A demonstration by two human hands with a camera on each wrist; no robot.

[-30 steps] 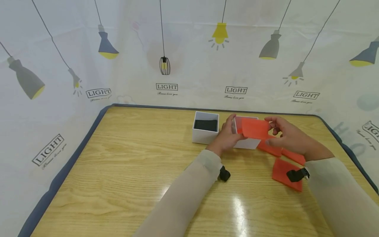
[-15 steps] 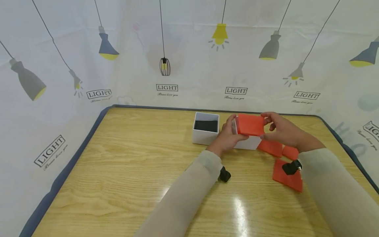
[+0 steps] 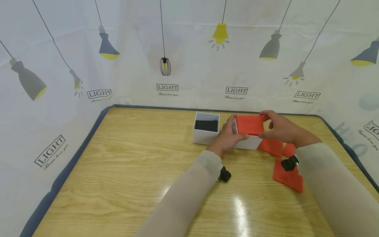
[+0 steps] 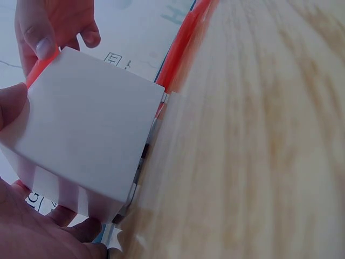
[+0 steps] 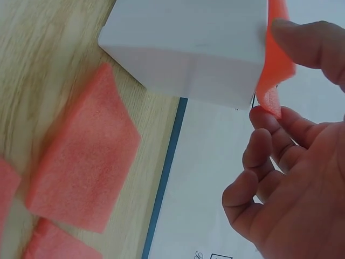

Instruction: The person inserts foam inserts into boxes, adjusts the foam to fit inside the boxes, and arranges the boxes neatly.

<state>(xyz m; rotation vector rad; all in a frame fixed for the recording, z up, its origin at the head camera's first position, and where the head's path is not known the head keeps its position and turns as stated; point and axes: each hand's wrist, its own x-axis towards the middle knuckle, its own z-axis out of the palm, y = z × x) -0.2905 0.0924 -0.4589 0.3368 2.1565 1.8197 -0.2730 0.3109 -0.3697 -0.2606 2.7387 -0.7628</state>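
At the back right of the table, my left hand (image 3: 225,139) grips a white box (image 3: 247,144), thumb along the near rim and fingers round its left side. A red foam sheet (image 3: 249,125) lies over the mouth of this box. My right hand (image 3: 281,129) pinches the sheet's right edge between thumb and fingertips. In the right wrist view the foam sheet (image 5: 276,70) curls at the rim, sticking out of the white box (image 5: 188,48). The left wrist view has the box (image 4: 97,118) tilted large in front, its inside hidden.
Left of the gripped box stands another white box (image 3: 204,137) with a dark, flat piece (image 3: 206,125) inside. Several red foam pieces (image 3: 288,177) lie on the wood table (image 3: 133,171) at the right, partly under the right wrist. A printed curtain (image 3: 189,65) rises behind the table's far edge.
My right hand has moved left and slightly away from me, bringing the red foam sheet from the box's right side down over its mouth. My left hand keeps its grip on the box.
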